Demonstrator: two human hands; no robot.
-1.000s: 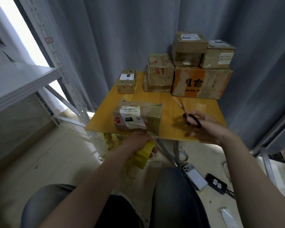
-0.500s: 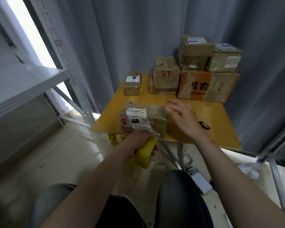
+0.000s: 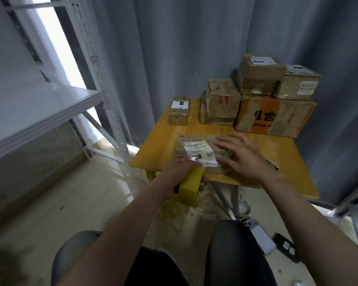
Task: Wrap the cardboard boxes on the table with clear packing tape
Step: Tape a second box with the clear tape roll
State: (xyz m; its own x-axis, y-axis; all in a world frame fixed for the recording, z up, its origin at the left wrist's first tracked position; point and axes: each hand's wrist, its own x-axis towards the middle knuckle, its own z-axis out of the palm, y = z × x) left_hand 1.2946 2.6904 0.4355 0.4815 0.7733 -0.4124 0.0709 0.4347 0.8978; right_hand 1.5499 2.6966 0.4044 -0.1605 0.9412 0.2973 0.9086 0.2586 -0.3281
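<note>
left hand (image 3: 177, 178) grips tape roll (image 3: 191, 187) | right hand (image 3: 239, 154) flat on box (image 3: 196, 150) (labelled)

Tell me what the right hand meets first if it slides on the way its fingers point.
The right hand lies flat on the near box; past its top, it would probably meet the small box at the far left; depth is unclear.

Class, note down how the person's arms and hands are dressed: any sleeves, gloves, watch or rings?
The left forearm and right forearm are bare to the frame's edge: no sleeves show. The left hand and right hand wear no gloves; no watch, bracelet or ring is visible.
</note>
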